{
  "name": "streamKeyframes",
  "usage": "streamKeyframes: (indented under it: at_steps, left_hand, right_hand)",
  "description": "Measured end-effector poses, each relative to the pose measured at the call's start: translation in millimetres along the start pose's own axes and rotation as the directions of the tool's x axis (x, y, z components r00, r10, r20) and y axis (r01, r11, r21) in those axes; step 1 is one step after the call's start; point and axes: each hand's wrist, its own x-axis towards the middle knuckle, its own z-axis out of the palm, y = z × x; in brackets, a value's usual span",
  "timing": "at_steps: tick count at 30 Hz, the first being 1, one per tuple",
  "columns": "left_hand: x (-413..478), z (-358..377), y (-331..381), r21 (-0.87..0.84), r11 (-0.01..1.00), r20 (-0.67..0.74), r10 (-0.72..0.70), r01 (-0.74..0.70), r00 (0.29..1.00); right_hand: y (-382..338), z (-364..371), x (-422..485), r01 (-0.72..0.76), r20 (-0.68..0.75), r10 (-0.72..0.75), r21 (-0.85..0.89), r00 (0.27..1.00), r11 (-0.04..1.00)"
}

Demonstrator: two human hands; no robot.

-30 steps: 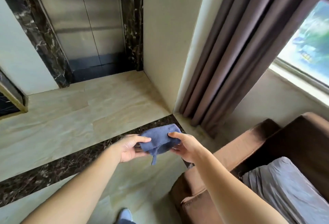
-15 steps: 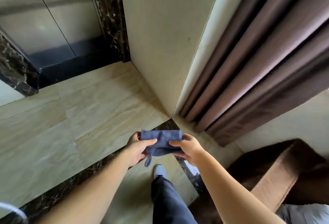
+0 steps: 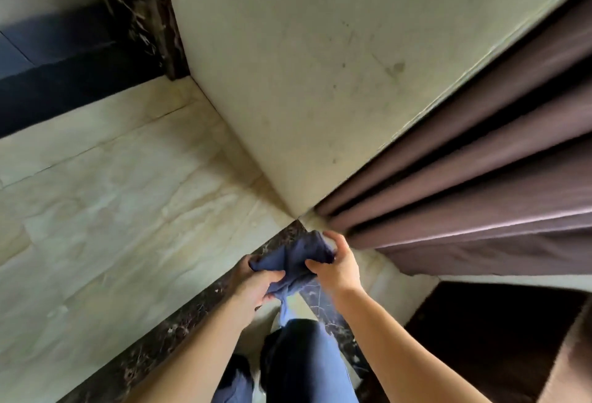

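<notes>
A small blue cloth hangs bunched between both hands, low in the middle of the head view, above the floor near the wall corner. My left hand grips its left lower part, thumb over the fabric. My right hand pinches its right edge with the fingers curled round the top. A loose tail of the cloth dangles down toward my leg.
A cream wall corner stands straight ahead, with brown curtains to its right. The marble floor has a dark border strip. A brown sofa arm is at lower right. My blue trouser leg is below the hands.
The view has moved closer to the wall corner and tilted down. The cloth went from a flat folded strip to a bunched shape, with my right hand risen above my left.
</notes>
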Motion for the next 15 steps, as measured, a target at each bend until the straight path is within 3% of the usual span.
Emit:
streamKeyframes:
  at_steps: [5, 10, 13, 15]
  left_hand:
    - [165.1, -8.3, 5.8, 0.020, 1.000, -0.086, 0.015, -0.013, 0.996]
    - [371.4, -11.2, -34.7, 0.203, 0.976, -0.149, 0.111, -0.080, 0.983]
    - [482.6, -4.7, -76.1, 0.174, 0.979, -0.122, 0.131, -0.108, 0.984]
    - [549.8, -1.3, -92.5, 0.164, 0.975, -0.150, 0.173, -0.148, 0.973]
  right_hand:
    - [48.7, 77.0, 123.9, 0.085, -0.088, -0.112, -0.267, 0.990, 0.960]
    - [130.9, 159.2, 287.3, 0.177, 0.013, -0.192, -0.444, 0.981, 0.879]
    - [192.7, 195.3, 381.6, 0.262, 0.118, -0.237, -0.561, 0.964, 0.785]
    - [230.1, 212.2, 432.8, 0.262, 0.118, -0.238, -0.574, 0.964, 0.776]
